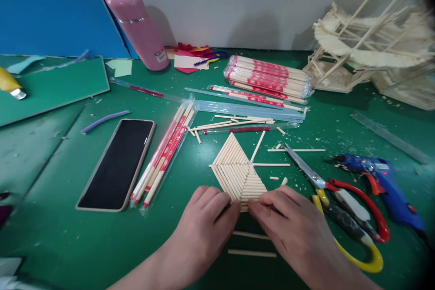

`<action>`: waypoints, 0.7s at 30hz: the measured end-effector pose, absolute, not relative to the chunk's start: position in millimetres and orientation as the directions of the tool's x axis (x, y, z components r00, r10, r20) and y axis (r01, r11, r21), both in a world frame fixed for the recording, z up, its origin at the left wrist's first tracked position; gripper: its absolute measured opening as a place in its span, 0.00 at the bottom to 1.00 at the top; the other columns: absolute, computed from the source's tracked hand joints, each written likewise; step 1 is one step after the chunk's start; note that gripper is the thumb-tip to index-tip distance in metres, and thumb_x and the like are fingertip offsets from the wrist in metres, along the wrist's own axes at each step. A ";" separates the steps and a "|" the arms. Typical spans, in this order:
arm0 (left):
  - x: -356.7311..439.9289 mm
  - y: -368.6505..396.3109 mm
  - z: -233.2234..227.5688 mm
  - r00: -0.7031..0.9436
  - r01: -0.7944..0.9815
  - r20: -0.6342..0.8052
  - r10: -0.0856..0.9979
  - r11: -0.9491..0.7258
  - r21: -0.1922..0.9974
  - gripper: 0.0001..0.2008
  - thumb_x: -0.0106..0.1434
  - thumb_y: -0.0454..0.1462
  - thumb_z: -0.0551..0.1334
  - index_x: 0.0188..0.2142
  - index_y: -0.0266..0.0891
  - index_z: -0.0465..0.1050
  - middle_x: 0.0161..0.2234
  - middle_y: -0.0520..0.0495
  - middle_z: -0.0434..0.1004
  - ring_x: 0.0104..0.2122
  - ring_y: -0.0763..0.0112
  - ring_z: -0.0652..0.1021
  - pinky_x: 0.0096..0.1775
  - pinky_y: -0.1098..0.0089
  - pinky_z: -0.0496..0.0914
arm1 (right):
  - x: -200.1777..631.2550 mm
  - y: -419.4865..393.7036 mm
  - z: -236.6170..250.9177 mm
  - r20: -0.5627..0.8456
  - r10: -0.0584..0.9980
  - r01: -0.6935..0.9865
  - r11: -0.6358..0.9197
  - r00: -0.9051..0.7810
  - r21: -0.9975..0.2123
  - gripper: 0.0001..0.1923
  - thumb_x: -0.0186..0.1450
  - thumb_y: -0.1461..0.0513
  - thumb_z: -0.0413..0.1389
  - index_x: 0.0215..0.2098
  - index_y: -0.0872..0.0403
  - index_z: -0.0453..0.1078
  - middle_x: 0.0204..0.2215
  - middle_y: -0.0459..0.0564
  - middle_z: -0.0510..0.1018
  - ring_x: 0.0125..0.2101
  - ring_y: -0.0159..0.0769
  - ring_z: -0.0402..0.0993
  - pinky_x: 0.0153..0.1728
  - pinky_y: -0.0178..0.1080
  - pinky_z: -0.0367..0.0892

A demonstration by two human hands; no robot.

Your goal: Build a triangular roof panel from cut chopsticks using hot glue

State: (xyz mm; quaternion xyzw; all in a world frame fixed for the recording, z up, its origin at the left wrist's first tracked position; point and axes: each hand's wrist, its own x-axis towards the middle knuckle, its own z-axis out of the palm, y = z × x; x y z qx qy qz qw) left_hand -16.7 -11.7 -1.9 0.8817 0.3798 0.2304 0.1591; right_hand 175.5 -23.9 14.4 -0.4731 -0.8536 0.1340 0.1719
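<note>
A flat panel of glued wooden sticks [236,170], laid in angled sections, lies on the green table [68,231]. My left hand [204,226] and my right hand [295,231] meet at its near edge, fingertips pinching the lowest sticks there. Two loose cut sticks [252,244] lie between my wrists. Further short sticks [272,150] are scattered just beyond the panel.
A phone [117,164] lies face up at left beside wrapped chopsticks [165,154]. Scissors [340,199] and a blue glue gun [384,186] sit right of my hand. Behind are chopstick packs [268,77], glue sticks [248,109], a pink flask [137,27] and a stick model [370,50].
</note>
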 end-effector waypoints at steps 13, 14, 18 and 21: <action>-16.1 -10.5 2.5 0.606 0.591 0.299 0.737 -0.669 0.450 0.09 0.64 0.31 0.52 0.36 0.36 0.71 0.27 0.48 0.71 0.27 0.70 0.67 0.30 0.68 0.61 | 190.3 -26.8 0.5 0.228 0.873 0.730 0.487 -0.432 -0.480 0.11 0.63 0.64 0.52 0.44 0.52 0.68 0.33 0.49 0.73 0.31 0.33 0.70 0.32 0.37 0.68; -16.0 -10.5 2.8 0.604 0.593 0.301 0.738 -0.669 0.449 0.09 0.64 0.31 0.51 0.35 0.36 0.71 0.27 0.48 0.71 0.27 0.71 0.67 0.30 0.68 0.61 | 191.7 -27.3 -0.1 0.233 0.877 0.736 0.479 -0.419 -0.479 0.11 0.63 0.64 0.52 0.44 0.52 0.69 0.33 0.49 0.73 0.31 0.33 0.70 0.32 0.37 0.69; -15.4 -11.0 1.7 0.601 0.599 0.300 0.741 -0.666 0.445 0.09 0.64 0.31 0.52 0.35 0.37 0.71 0.27 0.48 0.70 0.28 0.71 0.67 0.30 0.68 0.61 | 191.2 -26.9 1.8 0.248 0.879 0.730 0.477 -0.407 -0.490 0.10 0.62 0.65 0.53 0.42 0.52 0.70 0.31 0.48 0.73 0.30 0.32 0.70 0.31 0.35 0.68; -15.6 -11.8 0.6 0.604 0.603 0.295 0.740 -0.666 0.439 0.09 0.63 0.31 0.52 0.35 0.36 0.70 0.27 0.48 0.71 0.27 0.70 0.66 0.30 0.68 0.61 | 186.6 -25.0 3.7 0.221 0.876 0.726 0.480 -0.429 -0.493 0.10 0.62 0.65 0.53 0.42 0.51 0.70 0.30 0.48 0.72 0.30 0.32 0.69 0.30 0.35 0.66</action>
